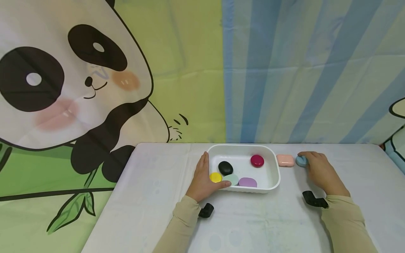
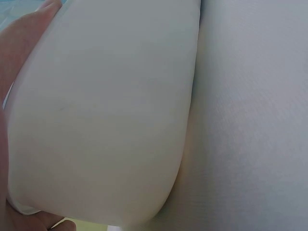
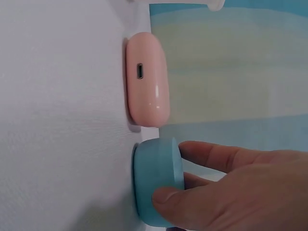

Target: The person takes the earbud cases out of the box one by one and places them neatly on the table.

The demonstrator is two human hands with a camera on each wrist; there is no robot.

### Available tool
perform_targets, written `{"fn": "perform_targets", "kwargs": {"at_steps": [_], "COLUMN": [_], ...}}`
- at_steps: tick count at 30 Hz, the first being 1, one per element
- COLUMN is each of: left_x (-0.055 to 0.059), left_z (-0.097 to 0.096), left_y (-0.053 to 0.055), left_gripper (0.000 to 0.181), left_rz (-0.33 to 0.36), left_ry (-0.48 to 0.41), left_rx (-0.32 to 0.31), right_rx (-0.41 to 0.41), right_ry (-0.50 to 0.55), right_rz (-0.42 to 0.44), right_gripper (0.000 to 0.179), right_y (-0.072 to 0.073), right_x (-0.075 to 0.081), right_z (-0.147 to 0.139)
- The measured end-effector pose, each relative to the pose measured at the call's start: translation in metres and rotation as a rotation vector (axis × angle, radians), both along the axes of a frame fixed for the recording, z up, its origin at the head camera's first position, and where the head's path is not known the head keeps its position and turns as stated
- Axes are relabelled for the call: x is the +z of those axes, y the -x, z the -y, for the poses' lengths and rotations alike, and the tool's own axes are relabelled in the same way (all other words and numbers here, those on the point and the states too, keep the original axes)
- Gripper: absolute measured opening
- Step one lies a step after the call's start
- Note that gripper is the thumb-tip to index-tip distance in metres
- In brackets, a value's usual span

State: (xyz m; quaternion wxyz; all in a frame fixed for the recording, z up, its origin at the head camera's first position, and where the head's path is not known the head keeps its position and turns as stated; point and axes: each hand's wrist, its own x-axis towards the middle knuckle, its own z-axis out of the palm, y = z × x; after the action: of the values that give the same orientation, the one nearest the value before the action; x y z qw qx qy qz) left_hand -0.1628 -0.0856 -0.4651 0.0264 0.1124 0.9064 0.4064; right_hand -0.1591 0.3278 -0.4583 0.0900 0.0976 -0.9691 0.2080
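My left hand (image 1: 204,181) holds the near left corner of a white tray (image 1: 269,181), fingers along its left side and thumb over the front rim. The left wrist view shows the tray's smooth outer wall (image 2: 101,106) up close. My right hand (image 1: 322,173) pinches a small, round light-blue case (image 3: 156,183) on the table between thumb and fingers. Just left of it lies a pink earbud charging case (image 3: 148,79) with a small port in its side. Inside the tray are a red round case (image 1: 257,161), a black oval one (image 1: 225,168), and yellow (image 1: 216,177), mint (image 1: 231,179) and purple (image 1: 248,182) pieces.
A white cloth covers the table (image 1: 158,168). Behind its far edge hangs a printed cloth (image 1: 190,70) with a panda and blue stripes. The pink case lies close to the tray's right end.
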Motion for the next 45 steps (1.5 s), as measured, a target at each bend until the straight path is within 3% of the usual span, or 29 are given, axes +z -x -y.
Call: {"fn": "perform_targets", "kwargs": {"at_steps": [9, 20, 29, 39, 45], "left_x": [0.0, 0.002, 0.002, 0.002, 0.002], "left_z": [0.0, -0.001, 0.0, 0.001, 0.0], "left_y": [0.001, 0.001, 0.001, 0.001, 0.001], "left_gripper": [0.136, 0.137, 0.137, 0.137, 0.137], "left_rz": [0.006, 0.008, 0.005, -0.001, 0.002], "left_ry": [0.01, 0.004, 0.005, 0.007, 0.009], "left_rx": [0.002, 0.003, 0.0, 0.001, -0.002], "right_rx": [0.017, 0.05, 0.076, 0.075, 0.119], "right_ry": [0.016, 0.003, 0.019, 0.037, 0.038], "right_rz": [-0.035, -0.182, -0.164, -0.105, -0.108], "right_gripper": [0.034, 0.049, 0.05, 0.057, 0.059], "right_y": [0.004, 0.005, -0.002, -0.011, -0.017], "right_x": [-0.005, 0.004, 0.029, 0.047, 0.053], "right_z": [-0.002, 0.006, 0.033, 0.064, 0.082]}}
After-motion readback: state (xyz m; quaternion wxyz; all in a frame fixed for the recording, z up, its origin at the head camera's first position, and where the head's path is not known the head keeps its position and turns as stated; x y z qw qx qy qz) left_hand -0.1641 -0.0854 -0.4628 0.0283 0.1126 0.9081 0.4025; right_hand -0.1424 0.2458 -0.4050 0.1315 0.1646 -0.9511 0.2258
